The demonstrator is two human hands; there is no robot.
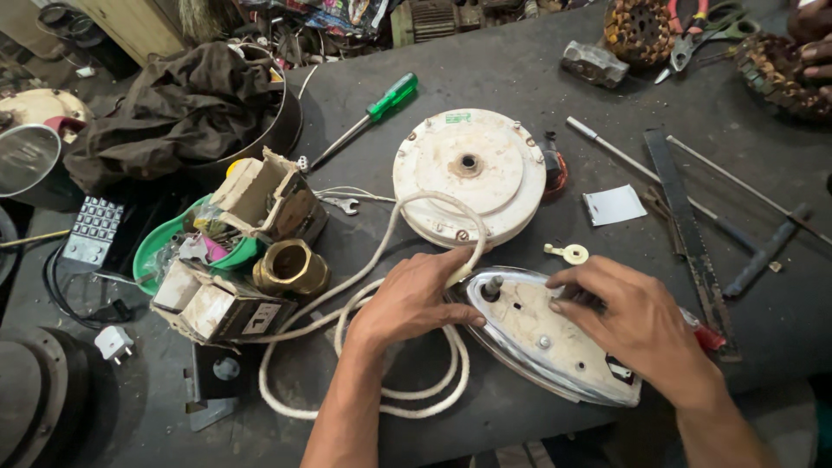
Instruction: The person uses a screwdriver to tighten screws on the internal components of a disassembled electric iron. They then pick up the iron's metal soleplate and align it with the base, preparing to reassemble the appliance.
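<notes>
Left hand: laid palm-down on the white cord at the near edge of the worktop, fingertips touching the pointed end of the iron base — nothing is clenched.
Right hand: pressed flat on top of the iron base, fingers spread, not closed around it.
Iron base: shiny metal plate, set near the worktop's near edge, tip pointing left.
White cord: coiled in loops left of the iron base, one loop lifted over the round white housing.
Round white housing: mid-worktop, just behind the iron base.
Green screwdriver: further back, left of the housing.
Brass fitting: left of the cord, beside a worn cardboard box.
Another person's hand: far right corner — apart.
</notes>
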